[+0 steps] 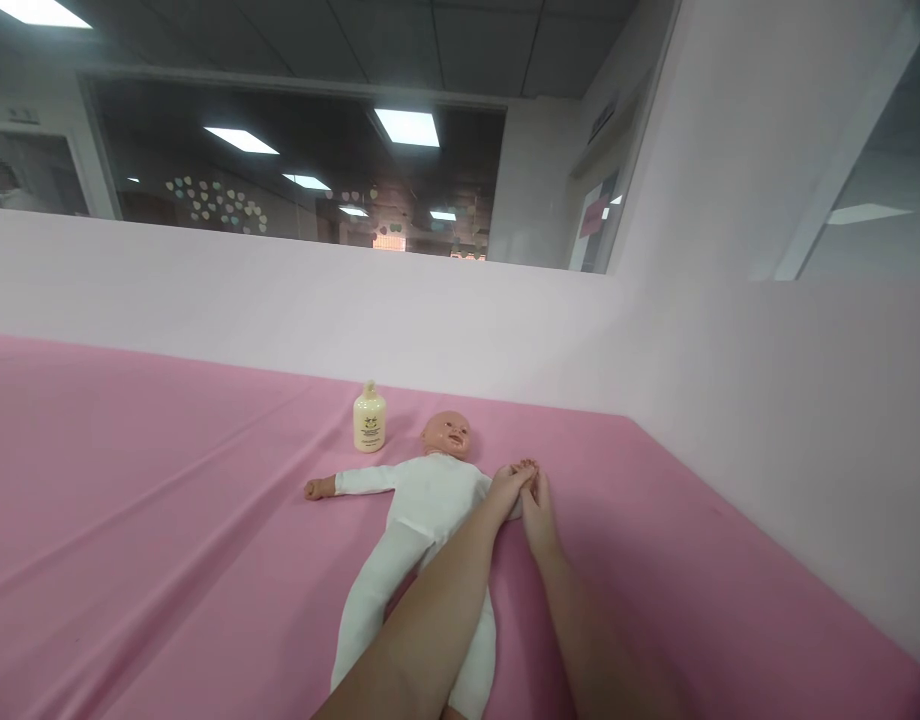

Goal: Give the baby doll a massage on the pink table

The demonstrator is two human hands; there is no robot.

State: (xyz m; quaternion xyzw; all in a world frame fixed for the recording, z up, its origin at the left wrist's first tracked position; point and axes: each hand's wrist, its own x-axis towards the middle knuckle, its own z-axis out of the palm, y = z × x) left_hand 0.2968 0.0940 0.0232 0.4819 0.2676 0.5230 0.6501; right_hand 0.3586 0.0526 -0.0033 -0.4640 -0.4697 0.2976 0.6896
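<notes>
A baby doll point(434, 500) with a white cloth body lies on its back on a pink sheet point(205, 520). Its arm on the left side of the view stretches out sideways. My left hand point(509, 487) and my right hand point(536, 497) meet at the doll's other arm, at its hand end. Both hands have their fingers closed around the doll's hand, which they mostly hide. My left forearm crosses over the doll's belly and leg. Beside the doll's head stands a pale yellow pump bottle point(369, 422) with a dark print, upright and untouched.
A white wall point(280, 305) rises behind the pink surface, and another white wall point(820, 420) runs along the right side. Above the back wall is a large window point(302, 170) with heart-shaped stickers. Folds run across the sheet on the left.
</notes>
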